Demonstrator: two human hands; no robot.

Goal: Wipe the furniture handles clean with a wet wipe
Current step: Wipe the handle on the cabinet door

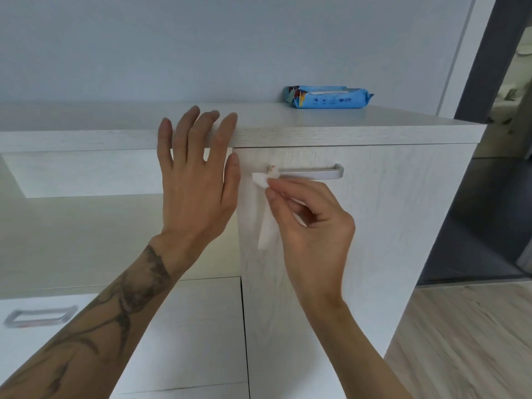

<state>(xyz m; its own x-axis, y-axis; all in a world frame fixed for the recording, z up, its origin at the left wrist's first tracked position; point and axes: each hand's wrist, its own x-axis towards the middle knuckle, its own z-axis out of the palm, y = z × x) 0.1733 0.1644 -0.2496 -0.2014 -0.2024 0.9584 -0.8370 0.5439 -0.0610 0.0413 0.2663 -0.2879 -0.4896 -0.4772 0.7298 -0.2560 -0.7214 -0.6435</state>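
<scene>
**Wipe at left end of the door handle**

Head view:
- Right hand (311, 223) pinches the wet wipe (266, 223) between thumb and fingertips. The bunched top of the wipe sits at the left post of the handle (311, 171) and the tail hangs loose below.
- Left hand (198, 180) is flat with fingers spread and holds nothing. Its fingertips are up at the cabinet top (374, 125); can't tell if it's actually bracing there.
- Handling: the wipe looks thin, limp and damp, so no stiffness and it'll fold or slip off if held loosely. Best gripped at the bunched part, wrapped round the bar. The handle is a rigid bar standing off the door (388, 226), so there's room to get the wipe behind it.
- A second handle (40, 315) sits on the lower drawer, near left, blurred.
- Pack of wipes (328, 97) lies on the cabinet top, far right, well apart from both hands.
- Surface and room: pale wood-grain cabinet, plain light wall (230, 38) behind, wood-look floor (460, 341) near right, dark doorway far right.
</scene>
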